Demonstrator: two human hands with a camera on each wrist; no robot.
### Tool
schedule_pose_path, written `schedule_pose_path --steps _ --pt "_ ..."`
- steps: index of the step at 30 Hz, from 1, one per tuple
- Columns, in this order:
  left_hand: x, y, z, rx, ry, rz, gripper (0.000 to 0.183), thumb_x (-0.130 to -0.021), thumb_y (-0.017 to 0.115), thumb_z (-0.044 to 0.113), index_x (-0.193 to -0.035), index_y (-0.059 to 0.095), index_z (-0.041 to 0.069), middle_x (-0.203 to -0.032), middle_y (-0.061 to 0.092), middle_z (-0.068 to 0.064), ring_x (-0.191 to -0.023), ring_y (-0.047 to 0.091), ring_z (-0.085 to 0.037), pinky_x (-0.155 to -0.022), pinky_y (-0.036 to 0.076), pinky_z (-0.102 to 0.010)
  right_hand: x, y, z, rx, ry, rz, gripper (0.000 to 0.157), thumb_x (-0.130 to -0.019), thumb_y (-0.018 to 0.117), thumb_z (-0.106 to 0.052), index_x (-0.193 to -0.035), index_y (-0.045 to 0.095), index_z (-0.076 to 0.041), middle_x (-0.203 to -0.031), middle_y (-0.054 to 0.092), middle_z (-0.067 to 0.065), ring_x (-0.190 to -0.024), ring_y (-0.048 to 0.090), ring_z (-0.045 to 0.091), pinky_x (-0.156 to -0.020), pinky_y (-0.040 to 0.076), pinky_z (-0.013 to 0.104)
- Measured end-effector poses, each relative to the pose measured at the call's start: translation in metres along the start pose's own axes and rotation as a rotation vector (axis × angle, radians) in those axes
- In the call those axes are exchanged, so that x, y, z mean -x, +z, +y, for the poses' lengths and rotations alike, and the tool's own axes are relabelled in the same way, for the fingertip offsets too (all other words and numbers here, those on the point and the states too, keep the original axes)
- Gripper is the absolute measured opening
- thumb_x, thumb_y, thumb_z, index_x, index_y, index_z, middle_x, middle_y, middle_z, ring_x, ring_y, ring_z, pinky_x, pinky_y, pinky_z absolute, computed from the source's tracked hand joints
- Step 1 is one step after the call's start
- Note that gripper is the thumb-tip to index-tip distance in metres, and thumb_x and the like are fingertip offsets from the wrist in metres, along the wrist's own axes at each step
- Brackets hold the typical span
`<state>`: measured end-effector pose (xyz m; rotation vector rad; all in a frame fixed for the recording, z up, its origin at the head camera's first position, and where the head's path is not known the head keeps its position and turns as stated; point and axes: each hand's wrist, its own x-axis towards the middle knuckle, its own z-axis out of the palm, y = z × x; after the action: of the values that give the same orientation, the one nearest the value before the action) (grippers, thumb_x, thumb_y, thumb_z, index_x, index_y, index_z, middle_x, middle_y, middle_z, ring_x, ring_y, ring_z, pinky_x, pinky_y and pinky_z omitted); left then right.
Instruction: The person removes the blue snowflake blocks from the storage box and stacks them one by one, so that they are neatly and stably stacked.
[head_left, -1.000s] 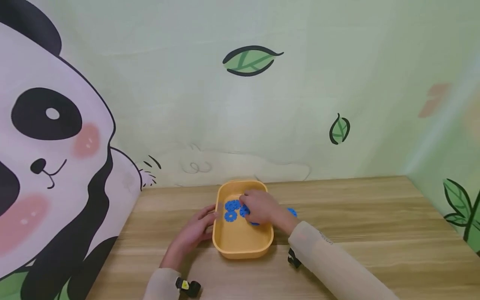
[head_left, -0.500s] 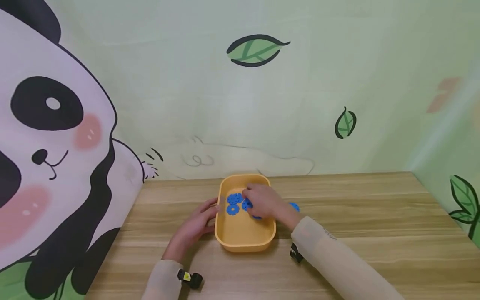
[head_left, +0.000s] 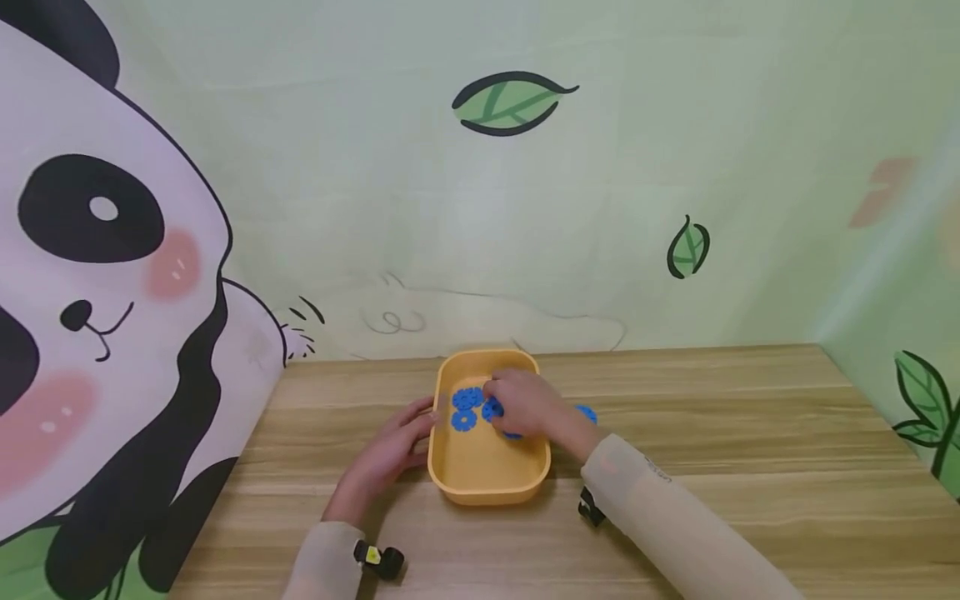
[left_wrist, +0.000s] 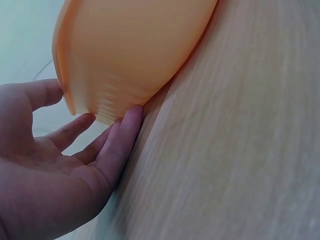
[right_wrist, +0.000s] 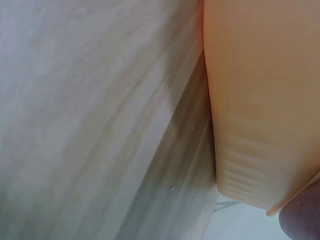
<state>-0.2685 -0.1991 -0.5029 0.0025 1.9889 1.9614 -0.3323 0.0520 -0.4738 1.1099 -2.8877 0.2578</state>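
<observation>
A yellow plastic tray sits near the back of the table. Inside lie several blue snowflake discs, flat and notched at the rim. My left hand is at the tray's left side; in the left wrist view its fairly straight fingers touch the outer wall and rim. Reaching over the right rim, my right hand has curled fingers and seems to pinch a blue snowflake disc; the hand hides part of it and other discs beneath. The right wrist view shows mainly the tray's outer wall.
Another blue snowflake disc lies on the wooden table right of the tray, partly behind the right wrist. A printed wall hanging with a panda and leaves rises behind the table's back edge.
The head view has tilted slightly, so the scene sits a little higher than a second ago. Both hands stay in place at the tray, and no disc has visibly moved.
</observation>
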Motion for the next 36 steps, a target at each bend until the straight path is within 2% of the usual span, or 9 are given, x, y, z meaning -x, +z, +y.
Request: schedule_pose_path --steps 6,12,16,24,27,31,36 --pt "-0.001 0.001 0.001 -0.003 -0.008 -0.001 0.058 -0.112 0.054 0.031 -0.163 0.037 0.01 -0.154 0.052 -0.025 -0.132 0.061 -0.037 -0.1 0.059 -0.048 0.002 -0.003 0.001 -0.094 0.018 0.049 0.035 -0.096 0.08 -0.03 -0.12 0.074 -0.006 -0.12 0.072 0.012 -0.114 0.066 0.031 -0.103 0.054 0.046" --pt "0.0 0.001 -0.001 0.002 -0.004 0.01 0.057 -0.112 0.054 0.031 -0.163 0.038 0.01 -0.154 0.052 -0.025 -0.131 0.062 -0.036 -0.101 0.058 -0.047 0.005 -0.002 -0.001 -0.196 0.027 0.153 0.035 -0.094 0.083 -0.025 -0.117 0.073 -0.001 -0.113 0.074 0.012 -0.111 0.068 0.031 -0.101 0.055 0.046" --pt "0.0 0.001 -0.002 0.004 -0.011 0.023 0.058 -0.112 0.055 0.032 -0.163 0.039 0.011 -0.154 0.052 -0.023 -0.13 0.063 -0.035 -0.1 0.059 -0.046 0.004 -0.003 0.0 -0.247 0.02 0.188 0.035 -0.092 0.085 -0.021 -0.116 0.073 0.002 -0.11 0.075 0.014 -0.107 0.069 0.031 -0.098 0.057 0.046" --pt "-0.001 0.001 -0.002 0.004 -0.004 0.035 0.057 -0.111 0.055 0.032 -0.162 0.04 0.01 -0.153 0.053 -0.025 -0.131 0.062 -0.037 -0.1 0.058 -0.048 0.002 -0.009 0.006 -0.321 0.022 0.172 0.035 -0.091 0.086 -0.018 -0.115 0.073 0.003 -0.106 0.074 0.013 -0.099 0.069 0.025 -0.091 0.06 0.042" --pt "-0.002 0.0 -0.001 -0.006 -0.001 0.037 0.057 -0.111 0.056 0.033 -0.162 0.041 0.01 -0.152 0.054 -0.024 -0.131 0.062 -0.036 -0.101 0.058 -0.049 0.005 -0.016 0.007 -0.353 0.021 0.16 0.036 -0.091 0.086 -0.018 -0.117 0.071 0.003 -0.108 0.073 0.013 -0.102 0.069 0.026 -0.092 0.059 0.042" --pt "-0.001 0.0 0.001 -0.01 0.005 0.043 0.057 -0.111 0.056 0.032 -0.161 0.042 0.008 -0.151 0.055 -0.025 -0.131 0.062 -0.037 -0.102 0.058 -0.05 0.015 -0.031 0.01 -0.388 0.013 0.137 0.039 -0.092 0.084 -0.016 -0.122 0.069 0.004 -0.114 0.072 0.014 -0.108 0.067 0.029 -0.096 0.058 0.043" --pt "0.0 0.003 0.0 0.005 0.01 0.035 0.056 -0.111 0.056 0.031 -0.16 0.042 0.007 -0.152 0.053 -0.025 -0.133 0.06 -0.038 -0.102 0.057 -0.05 0.038 -0.055 0.021 -0.324 -0.025 0.156 0.037 -0.093 0.082 -0.016 -0.121 0.07 0.003 -0.115 0.071 0.013 -0.107 0.066 0.028 -0.096 0.058 0.044"
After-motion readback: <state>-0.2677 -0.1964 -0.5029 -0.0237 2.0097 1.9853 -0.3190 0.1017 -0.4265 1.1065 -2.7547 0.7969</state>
